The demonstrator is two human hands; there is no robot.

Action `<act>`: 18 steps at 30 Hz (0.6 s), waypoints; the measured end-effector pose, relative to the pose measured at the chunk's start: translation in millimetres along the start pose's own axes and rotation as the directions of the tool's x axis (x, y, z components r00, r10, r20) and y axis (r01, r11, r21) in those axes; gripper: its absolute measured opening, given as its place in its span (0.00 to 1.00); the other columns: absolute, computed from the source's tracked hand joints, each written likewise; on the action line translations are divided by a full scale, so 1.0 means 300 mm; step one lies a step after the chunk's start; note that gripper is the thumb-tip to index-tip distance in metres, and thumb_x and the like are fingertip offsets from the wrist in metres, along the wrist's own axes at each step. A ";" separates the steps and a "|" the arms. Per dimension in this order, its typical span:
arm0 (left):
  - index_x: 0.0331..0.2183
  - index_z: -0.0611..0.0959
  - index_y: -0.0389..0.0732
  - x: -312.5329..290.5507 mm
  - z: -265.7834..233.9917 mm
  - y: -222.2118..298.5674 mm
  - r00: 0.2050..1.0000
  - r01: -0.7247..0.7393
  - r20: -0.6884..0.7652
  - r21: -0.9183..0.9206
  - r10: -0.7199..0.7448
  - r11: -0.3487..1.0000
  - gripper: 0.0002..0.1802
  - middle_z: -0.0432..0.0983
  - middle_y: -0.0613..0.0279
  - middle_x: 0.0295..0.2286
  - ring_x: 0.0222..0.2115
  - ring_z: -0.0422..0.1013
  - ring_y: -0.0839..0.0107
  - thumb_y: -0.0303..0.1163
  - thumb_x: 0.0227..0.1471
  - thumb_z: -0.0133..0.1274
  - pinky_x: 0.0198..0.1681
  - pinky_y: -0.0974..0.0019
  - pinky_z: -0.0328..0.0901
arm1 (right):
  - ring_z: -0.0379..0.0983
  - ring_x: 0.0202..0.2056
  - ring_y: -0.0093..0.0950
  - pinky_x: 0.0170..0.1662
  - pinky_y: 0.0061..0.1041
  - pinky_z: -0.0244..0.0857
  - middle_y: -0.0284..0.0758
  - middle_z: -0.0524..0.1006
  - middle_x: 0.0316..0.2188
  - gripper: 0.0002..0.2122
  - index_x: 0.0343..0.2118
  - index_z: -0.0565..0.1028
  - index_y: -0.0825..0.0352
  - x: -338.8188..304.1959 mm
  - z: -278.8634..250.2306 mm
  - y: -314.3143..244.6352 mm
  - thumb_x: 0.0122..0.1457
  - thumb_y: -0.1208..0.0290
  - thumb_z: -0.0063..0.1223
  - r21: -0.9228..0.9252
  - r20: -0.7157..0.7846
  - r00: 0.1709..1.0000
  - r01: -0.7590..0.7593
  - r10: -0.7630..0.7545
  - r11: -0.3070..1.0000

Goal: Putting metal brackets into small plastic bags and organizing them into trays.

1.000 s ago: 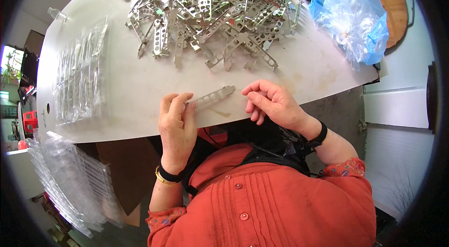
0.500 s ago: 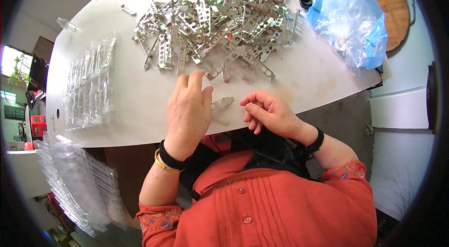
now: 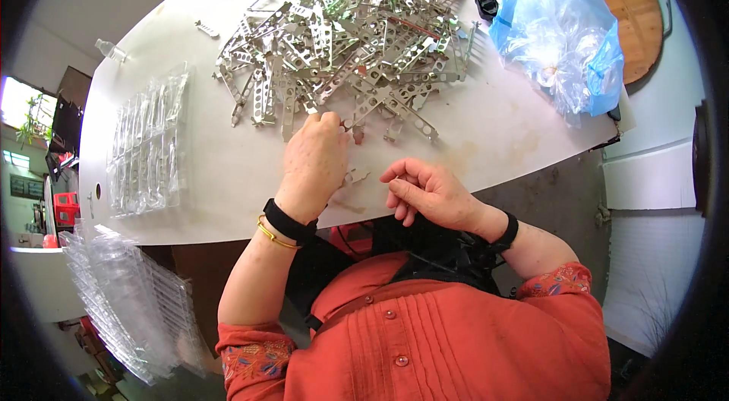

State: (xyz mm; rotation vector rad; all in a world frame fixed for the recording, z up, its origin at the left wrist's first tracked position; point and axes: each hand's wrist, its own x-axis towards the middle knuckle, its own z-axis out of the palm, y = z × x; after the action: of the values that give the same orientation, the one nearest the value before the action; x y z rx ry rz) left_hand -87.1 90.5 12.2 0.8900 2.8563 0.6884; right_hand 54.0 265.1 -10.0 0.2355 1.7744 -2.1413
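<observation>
Two hands are holding fingers (image 3: pixel 410 168) bent, whether gripping I cannot tell: right hand (image 3: pixel 433 192) near, left hand (image 3: pixel 313 165) farther, by silvery, perforated, jumbled brackets (image 3: pixel 326 42).

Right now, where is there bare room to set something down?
The white tabletop is bare between the clear plastic tray and the left hand, and between the right hand and the blue plastic bag. Crowded: the silver metal bracket heap; a loose bracket lies between the hands.

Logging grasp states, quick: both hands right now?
Left hand: fingers at near edge of silvery, perforated metal-strip pile; grip hidden, can't tell.
Right hand: loosely curled; can't tell if holding anything.
</observation>
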 end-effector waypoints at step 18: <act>0.37 0.82 0.34 -0.276 -0.086 0.069 0.999 -0.037 -0.040 -0.484 0.019 0.874 0.11 0.76 0.55 0.31 0.27 0.74 0.71 0.26 0.50 0.61 0.28 0.69 0.68 | 0.76 0.31 0.22 0.33 0.22 0.74 0.35 0.76 0.35 0.18 0.57 0.63 0.68 -0.014 -0.031 -0.020 0.68 0.68 0.48 0.161 0.020 0.994 0.106 -0.110 0.981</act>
State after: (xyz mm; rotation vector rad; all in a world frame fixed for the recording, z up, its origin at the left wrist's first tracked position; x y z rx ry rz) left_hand -12.7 49.5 39.0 0.8368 2.5018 1.3543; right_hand 54.9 275.7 -4.9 0.1502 1.6362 -2.3543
